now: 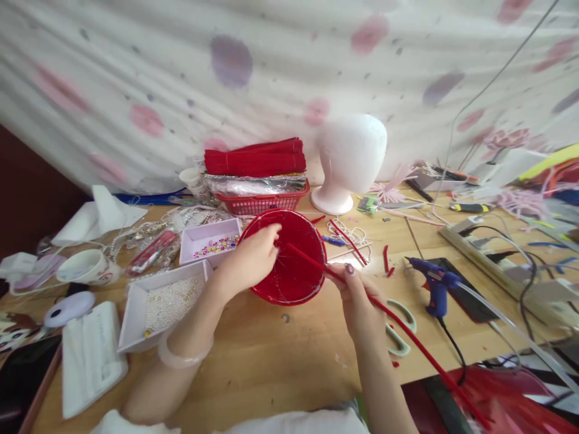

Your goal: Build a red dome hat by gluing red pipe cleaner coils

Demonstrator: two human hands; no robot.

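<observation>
A round red bowl-shaped piece [294, 289] sits on the table in front of me, its open side up and its rim edged with pale streaks. My left hand [256, 256] is over its left side, fingers curled together; whatever they pinch, if anything, is too small to make out. Fine pale threads show near those fingertips. At the bowl's right rim, my right hand [357, 295] grips a long red pipe cleaner [423, 349]. One end of it reaches into the bowl, and the rest trails down to the lower right.
Left are trays of pearl beads [174, 304] and gems [217, 244]. Behind stand a red basket [266, 204] with red bundles and a white foam head [353, 157]. Scissors [400, 346], a blue glue gun [436, 286] and a power strip [493, 259] lie right.
</observation>
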